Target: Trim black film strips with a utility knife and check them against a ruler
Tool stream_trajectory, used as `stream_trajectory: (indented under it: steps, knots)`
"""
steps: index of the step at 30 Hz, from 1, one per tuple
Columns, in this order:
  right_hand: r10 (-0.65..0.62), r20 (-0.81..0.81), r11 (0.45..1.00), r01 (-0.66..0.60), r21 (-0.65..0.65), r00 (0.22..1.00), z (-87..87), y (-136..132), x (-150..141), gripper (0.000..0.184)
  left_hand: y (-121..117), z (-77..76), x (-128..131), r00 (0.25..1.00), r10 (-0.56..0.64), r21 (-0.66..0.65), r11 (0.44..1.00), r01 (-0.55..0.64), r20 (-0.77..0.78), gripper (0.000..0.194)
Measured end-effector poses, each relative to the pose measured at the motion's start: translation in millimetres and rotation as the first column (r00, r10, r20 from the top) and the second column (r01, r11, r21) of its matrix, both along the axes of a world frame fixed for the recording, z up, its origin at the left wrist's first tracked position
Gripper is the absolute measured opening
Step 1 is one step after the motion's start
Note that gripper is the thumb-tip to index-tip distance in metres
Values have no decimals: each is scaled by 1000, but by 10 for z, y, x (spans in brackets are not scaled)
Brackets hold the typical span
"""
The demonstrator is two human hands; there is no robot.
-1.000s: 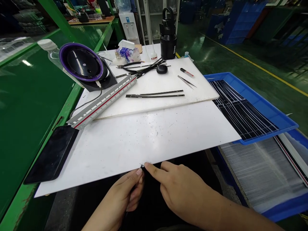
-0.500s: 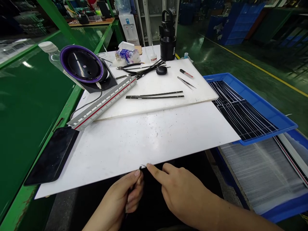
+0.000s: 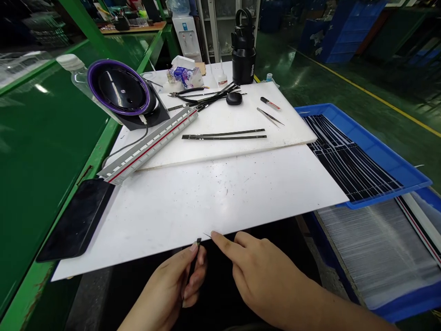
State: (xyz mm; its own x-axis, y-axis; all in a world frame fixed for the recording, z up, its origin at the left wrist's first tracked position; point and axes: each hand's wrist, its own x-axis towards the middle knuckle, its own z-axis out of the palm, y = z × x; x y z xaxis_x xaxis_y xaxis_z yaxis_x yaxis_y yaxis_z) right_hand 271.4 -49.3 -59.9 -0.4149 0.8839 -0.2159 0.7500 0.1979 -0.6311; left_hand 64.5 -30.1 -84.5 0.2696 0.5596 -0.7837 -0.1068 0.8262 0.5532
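Note:
At the table's front edge, my left hand (image 3: pixel 179 273) is closed, its thumb and fingers pinching a dark narrow strip (image 3: pixel 199 240). Only the strip's tip shows above the thumb; the remainder is mostly hidden by the hand. Just to the right is my right hand (image 3: pixel 255 264), index finger extended along a thin pointed metal tool (image 3: pixel 207 235). Its tip points left towards the strip, a small gap apart. Most of that tool is hidden in the fingers, so its kind cannot be made out. Two dark strips (image 3: pixel 223 136) lie on the white foam board (image 3: pixel 220 154) ahead.
On the board lie tweezers (image 3: pixel 270 116), a small marker-like tube (image 3: pixel 270 104), a black case (image 3: pixel 234 98) and pliers (image 3: pixel 186 95). A scale ruler (image 3: pixel 151 146), round fan (image 3: pixel 119 87) and dark tablet (image 3: pixel 76 220) are left. A blue tray (image 3: pixel 409 177) of strips is right.
The strip's tip shows a little more above my left thumb, and the gap to the pointed tool has widened slightly. The whole view has shifted a little.

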Motion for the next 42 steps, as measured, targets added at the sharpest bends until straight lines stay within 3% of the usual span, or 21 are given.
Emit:
stream_trajectory:
  steps: [5,13,25,30,34,38,40,42]
  knots:
    - [88,7,994,-88,70,996,-15,46,-2,60,12,-39,-29,994,-56,55,997,61,-92,41]
    - [119,-12,989,-117,93,993,4,114,25,59,72,-4,-64,981,-141,55,987,150,-131,50]
    - [117,133,980,-136,143,984,-21,81,-63,63,68,48,-7,979,-107,10,994,111,-173,53]
    - [98,149,988,-114,107,984,-31,60,-59,63,69,41,-21,989,-97,-1,995,97,-116,48]
    - [9,-13,999,-8,50,1000,-4,54,69,68,12,57,-41,998,-39,-17,999,40,46,36]
    - [-157,-133,957,184,226,979,7,143,281,72,-16,120,-10,980,41,7,999,-43,197,33]
    - [-168,-79,903,185,387,983,-18,258,371,71,-1,138,17,974,56,24,998,-63,220,34]
    - [-138,39,849,98,519,990,-63,413,434,69,17,143,40,982,57,58,996,-68,179,35]
